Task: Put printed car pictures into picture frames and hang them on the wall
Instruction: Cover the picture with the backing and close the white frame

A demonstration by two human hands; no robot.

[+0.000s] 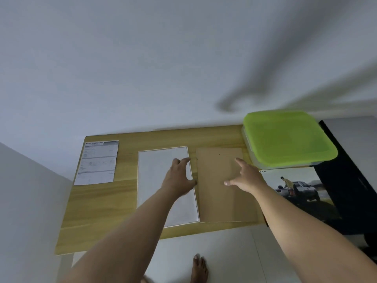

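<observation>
A white-edged picture frame (155, 180) lies flat in the middle of the wooden table (98, 207). My left hand (179, 176) rests on its right edge, fingers curled over that edge. Right beside the frame lies a brown cardboard backing board (216, 203). My right hand (244, 176) lies on the board with fingers spread and straight. A printed car picture (295, 188), showing a pickup truck and a person, lies to the right of the board, partly under my right forearm.
A printed specification sheet (98, 162) lies at the table's left. A clear box with a green lid (285, 137) sits at the back right. A dark object (353, 180) stands right of the table. White wall behind; my bare foot (200, 268) on the floor.
</observation>
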